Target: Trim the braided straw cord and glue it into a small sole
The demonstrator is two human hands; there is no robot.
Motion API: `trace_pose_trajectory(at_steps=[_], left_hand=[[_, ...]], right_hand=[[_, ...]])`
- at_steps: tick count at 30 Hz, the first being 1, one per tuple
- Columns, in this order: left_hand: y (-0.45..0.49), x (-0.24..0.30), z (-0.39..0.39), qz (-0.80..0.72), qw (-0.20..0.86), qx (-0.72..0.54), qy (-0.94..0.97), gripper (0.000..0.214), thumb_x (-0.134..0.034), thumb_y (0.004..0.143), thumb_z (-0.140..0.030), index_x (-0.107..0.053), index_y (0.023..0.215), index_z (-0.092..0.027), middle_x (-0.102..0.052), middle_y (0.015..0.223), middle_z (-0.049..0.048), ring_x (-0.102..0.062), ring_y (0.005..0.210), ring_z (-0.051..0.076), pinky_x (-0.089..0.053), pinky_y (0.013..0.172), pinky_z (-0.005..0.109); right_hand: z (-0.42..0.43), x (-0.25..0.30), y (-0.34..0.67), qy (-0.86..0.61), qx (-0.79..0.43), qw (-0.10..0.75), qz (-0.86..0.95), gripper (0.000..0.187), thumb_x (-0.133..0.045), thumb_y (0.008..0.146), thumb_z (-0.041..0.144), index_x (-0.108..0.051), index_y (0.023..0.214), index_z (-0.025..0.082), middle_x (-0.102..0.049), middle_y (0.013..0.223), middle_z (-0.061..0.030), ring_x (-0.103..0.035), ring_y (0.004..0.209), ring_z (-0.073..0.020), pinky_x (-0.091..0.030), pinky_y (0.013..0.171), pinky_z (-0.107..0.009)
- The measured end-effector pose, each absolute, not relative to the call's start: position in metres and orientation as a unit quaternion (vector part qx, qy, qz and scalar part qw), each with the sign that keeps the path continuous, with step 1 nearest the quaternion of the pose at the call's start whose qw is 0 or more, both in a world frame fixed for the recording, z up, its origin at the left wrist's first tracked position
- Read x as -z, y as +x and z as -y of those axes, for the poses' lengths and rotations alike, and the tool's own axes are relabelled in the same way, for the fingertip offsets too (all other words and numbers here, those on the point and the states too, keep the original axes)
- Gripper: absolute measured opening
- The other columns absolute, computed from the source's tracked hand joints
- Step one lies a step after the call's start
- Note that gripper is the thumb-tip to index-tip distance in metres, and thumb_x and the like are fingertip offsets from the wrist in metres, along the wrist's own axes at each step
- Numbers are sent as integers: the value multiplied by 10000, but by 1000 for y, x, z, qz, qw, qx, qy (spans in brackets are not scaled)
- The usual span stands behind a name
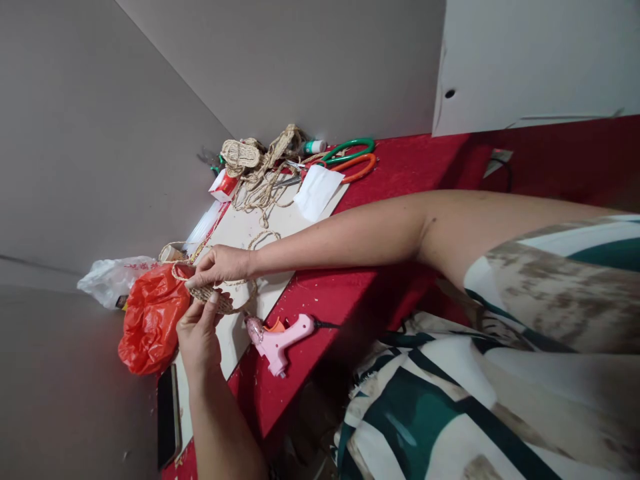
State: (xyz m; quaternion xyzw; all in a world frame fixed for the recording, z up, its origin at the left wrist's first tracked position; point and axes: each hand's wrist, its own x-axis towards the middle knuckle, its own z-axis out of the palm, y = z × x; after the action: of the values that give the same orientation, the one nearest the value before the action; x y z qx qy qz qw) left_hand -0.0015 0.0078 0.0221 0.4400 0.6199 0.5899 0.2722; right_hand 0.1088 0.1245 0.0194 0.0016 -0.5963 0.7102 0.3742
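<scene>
My left hand [199,333] comes up from below and grips a small woven jute piece [214,297] from underneath, fingers closed on it. My right hand [219,264] reaches in from the right and pinches jute cord [250,288] against the top of the same piece. The cord loops away from the piece over a beige board [240,230] on the red table [325,300]. A pink glue gun [277,337] lies on the red cloth just right of my hands.
An orange plastic bag [150,317] and a white bag [115,277] sit left of my hands. A dark phone [167,413] lies by my left forearm. Further along are a jute rope pile [265,167], green and orange scissors [350,159], white paper [317,190] and a small red-white box [223,185].
</scene>
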Motion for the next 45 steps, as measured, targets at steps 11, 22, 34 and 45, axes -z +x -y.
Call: trace_pose_trajectory(at_steps=[11,22,34,45], left_hand=[[-4,-22,-9,-603,302,-588,446,296,-822,634,-275,-764,908,-177,-748,912,57,-680,724,150,-552,707,285],[-9,-28,-7,-570,353,-625,400,278,-830,608,-318,-721,795,-143,-665,755,29,-611,686,120,-523,696,260],[0,-27,0,-428,526,-612,407,215,-756,664,-304,-627,803,-204,-460,662,-39,-412,559,81,-498,735,318],[1,-28,-7,-517,384,-637,423,276,-759,679,-286,-702,927,-178,-668,979,50,-613,894,157,-490,824,289]], right_hand=[[-126,-22,115,-30,-772,277,571,420,-744,698,506,-627,718,103,-587,618,14,-514,561,-73,-410,545,-192],[-131,-20,109,-104,-763,350,533,214,-521,911,250,-600,763,118,-627,673,4,-495,539,-51,-379,515,-158],[-124,-20,117,101,-801,152,570,173,-556,683,95,-644,829,123,-630,695,3,-593,633,-104,-490,584,-211],[-128,-22,111,-8,-765,300,569,108,-678,637,111,-572,655,116,-563,555,50,-506,541,-66,-388,558,-181]])
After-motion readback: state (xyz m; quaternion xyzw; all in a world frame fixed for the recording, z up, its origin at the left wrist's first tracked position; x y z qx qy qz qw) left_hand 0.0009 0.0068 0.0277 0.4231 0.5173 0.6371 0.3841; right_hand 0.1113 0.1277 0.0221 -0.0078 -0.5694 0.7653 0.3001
